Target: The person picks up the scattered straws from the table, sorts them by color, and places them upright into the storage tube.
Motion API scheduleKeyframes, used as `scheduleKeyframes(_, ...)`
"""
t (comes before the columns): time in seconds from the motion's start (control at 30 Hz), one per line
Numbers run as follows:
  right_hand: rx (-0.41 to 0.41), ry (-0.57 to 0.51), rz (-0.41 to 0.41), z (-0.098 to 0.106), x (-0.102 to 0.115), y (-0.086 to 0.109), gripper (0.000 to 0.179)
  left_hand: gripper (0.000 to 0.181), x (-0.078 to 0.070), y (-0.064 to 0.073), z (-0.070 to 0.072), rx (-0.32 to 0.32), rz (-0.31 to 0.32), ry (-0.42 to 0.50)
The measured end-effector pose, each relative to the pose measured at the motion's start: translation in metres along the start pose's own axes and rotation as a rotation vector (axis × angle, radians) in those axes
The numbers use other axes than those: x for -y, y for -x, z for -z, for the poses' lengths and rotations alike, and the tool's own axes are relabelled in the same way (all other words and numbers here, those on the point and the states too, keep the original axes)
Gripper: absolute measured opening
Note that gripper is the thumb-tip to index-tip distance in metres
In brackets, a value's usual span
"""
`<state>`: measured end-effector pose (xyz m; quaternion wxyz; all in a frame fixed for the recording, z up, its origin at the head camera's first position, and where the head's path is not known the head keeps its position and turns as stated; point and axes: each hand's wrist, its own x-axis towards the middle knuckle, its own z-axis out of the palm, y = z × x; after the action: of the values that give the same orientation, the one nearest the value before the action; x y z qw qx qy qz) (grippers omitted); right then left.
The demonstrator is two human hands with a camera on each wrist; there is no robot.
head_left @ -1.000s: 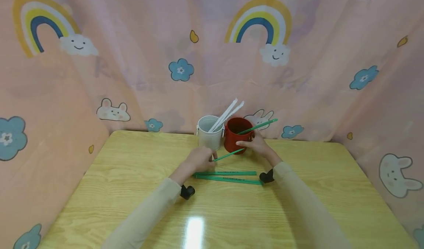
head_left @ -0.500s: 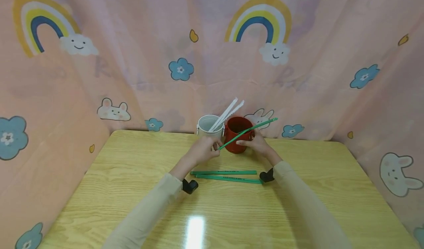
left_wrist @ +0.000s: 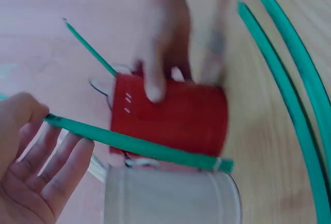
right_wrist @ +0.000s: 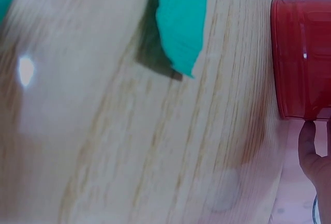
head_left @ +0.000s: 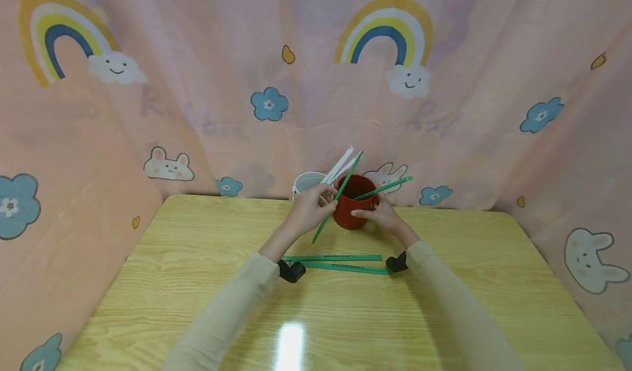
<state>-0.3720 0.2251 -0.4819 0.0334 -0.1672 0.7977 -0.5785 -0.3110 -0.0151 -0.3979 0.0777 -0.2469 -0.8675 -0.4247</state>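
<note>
My left hand (head_left: 310, 209) pinches a green paper-wrapped straw (head_left: 353, 169) between thumb and fingers. That straw stands tilted in front of the red bucket (head_left: 348, 218), its upper end leaning right. In the left wrist view the held straw (left_wrist: 145, 146) crosses between the red bucket and the white bucket (left_wrist: 170, 198). With its thumb on the near side, my right hand (head_left: 386, 217) grips the red bucket at its right. Another green straw (head_left: 392, 185) leans out of the red bucket to the right.
Two green wrapped straws (head_left: 345, 258) lie on the wooden table (head_left: 355, 316) in front of the buckets. White wrapped straws (head_left: 338, 164) stick out of the white bucket at left. A patterned pink cloth (head_left: 316, 113) hangs right behind the buckets.
The left hand has risen toward the buckets with the green straw, which has turned from pointing right to nearly upright. The right hand stays on the red bucket.
</note>
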Motion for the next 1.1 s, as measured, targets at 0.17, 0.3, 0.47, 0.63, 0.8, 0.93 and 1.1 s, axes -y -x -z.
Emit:
scheduleKeyframes(0.17,0.019,-0.015,-0.012,-0.001,0.022,0.008,0.078,0.021,-0.012,-0.007,0.002,-0.094,0.036,0.109)
scheduleKeyframes(0.3,0.026,-0.030,-0.006,0.000,0.023,0.009,0.078,0.021,-0.020,-0.013,0.002,-0.149,0.022,0.148)
scheduleKeyframes(0.47,0.026,-0.026,0.000,0.000,0.021,0.008,0.078,0.023,-0.029,-0.019,0.002,-0.202,0.013,0.199)
scheduleKeyframes(0.63,0.012,-0.038,-0.009,0.001,0.005,0.002,0.079,0.025,-0.034,-0.028,0.003,-0.306,-0.005,0.264)
scheduleKeyframes(0.8,-0.011,-0.027,-0.001,0.000,-0.004,-0.001,0.078,0.025,-0.039,-0.034,0.003,-0.406,-0.041,0.311)
scheduleKeyframes(0.93,-0.021,-0.018,0.010,-0.001,-0.004,-0.002,0.078,0.024,-0.043,-0.036,-0.003,-0.466,-0.067,0.340)
scheduleKeyframes(1.1,-0.008,-0.042,-0.012,-0.001,0.000,-0.002,0.078,0.022,-0.042,-0.037,-0.014,-0.455,-0.072,0.316)
